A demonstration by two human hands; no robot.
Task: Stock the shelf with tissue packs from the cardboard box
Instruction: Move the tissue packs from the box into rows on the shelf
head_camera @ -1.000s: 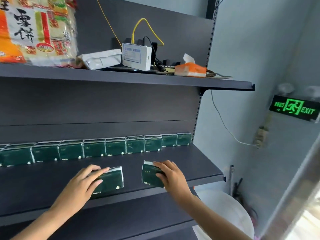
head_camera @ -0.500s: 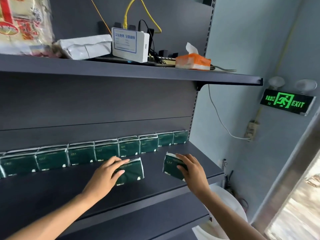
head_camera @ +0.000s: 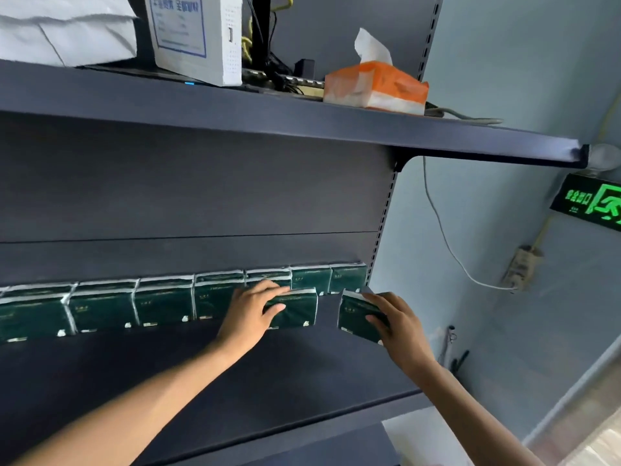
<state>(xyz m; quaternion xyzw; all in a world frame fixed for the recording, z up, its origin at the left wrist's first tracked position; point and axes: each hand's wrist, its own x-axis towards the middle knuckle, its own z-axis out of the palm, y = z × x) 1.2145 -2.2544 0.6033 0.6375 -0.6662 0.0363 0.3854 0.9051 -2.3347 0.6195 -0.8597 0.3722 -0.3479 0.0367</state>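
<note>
Tissue packs: left hand (head_camera: 250,312) grips one pack (head_camera: 295,309) touching the back row (head_camera: 161,302), right hand (head_camera: 398,326) grips a tilted pack (head_camera: 356,314) on the shelf (head_camera: 302,375); level it, slide both flush against the row.

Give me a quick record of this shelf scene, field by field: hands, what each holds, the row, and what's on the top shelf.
left hand: grips a green pack, set just in front of the row
right hand: grips a second pack, tilted, near the shelf's right end
row: green packs side by side along the back of the middle shelf
top shelf: orange tissue box, white device, cables
</note>
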